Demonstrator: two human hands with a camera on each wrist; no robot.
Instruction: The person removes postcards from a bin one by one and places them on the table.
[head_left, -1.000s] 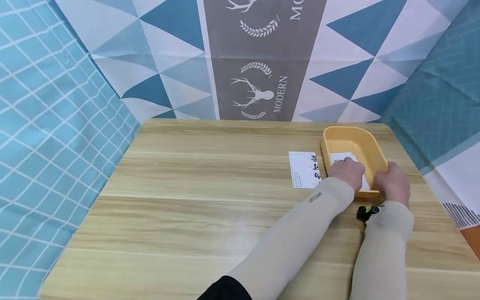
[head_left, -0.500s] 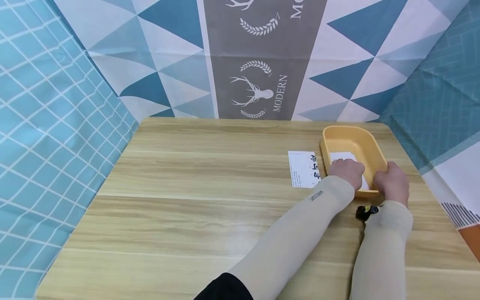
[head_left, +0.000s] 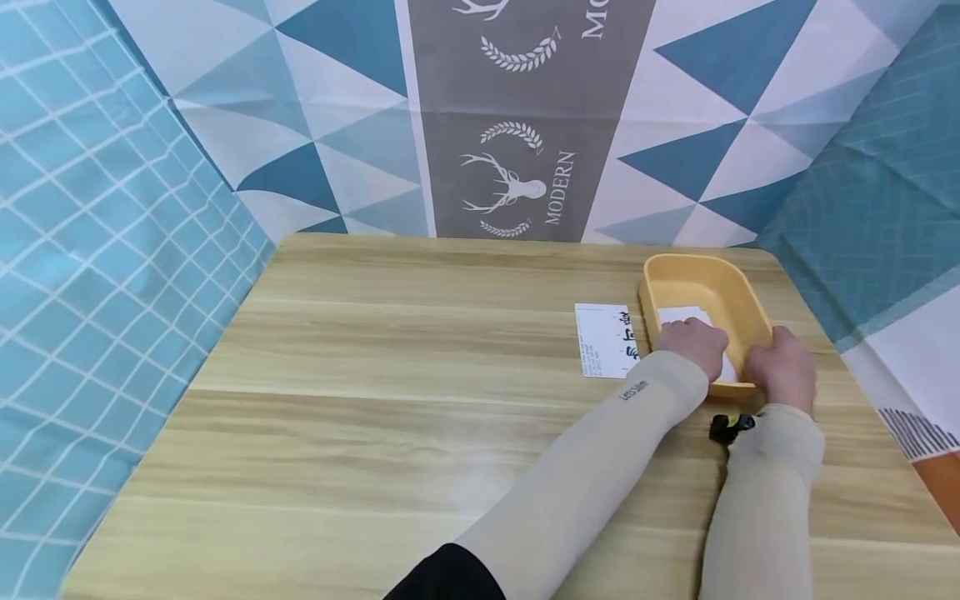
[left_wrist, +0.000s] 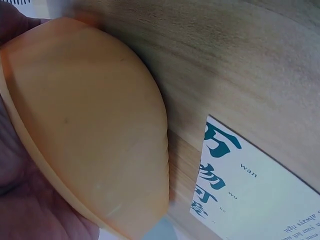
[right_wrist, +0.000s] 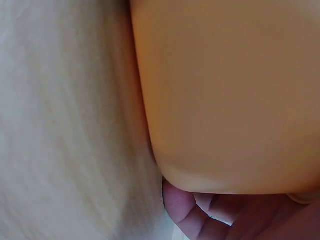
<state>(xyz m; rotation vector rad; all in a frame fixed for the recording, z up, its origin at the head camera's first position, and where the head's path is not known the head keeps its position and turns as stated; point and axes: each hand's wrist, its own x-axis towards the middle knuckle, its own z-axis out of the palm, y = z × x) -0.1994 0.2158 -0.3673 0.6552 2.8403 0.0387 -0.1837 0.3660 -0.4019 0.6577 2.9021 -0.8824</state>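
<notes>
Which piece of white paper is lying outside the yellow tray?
The printed card on the table, left of the tray; the other white paper lies inside it, partly hidden by the left hand.

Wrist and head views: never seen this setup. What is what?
No robot here: a person's bare left hand and right hand do the work. The head picture comes from a camera worn on the head, looking down; the other two come from cameras on each wrist, close up. On the wooden table are a yellow tray and, left of it, a white card with dark writing. White paper lies inside the tray. The right hand holds the tray's near right corner. The left hand curls over the near left corner and seems to hold it too; its fingertips are hidden.
</notes>
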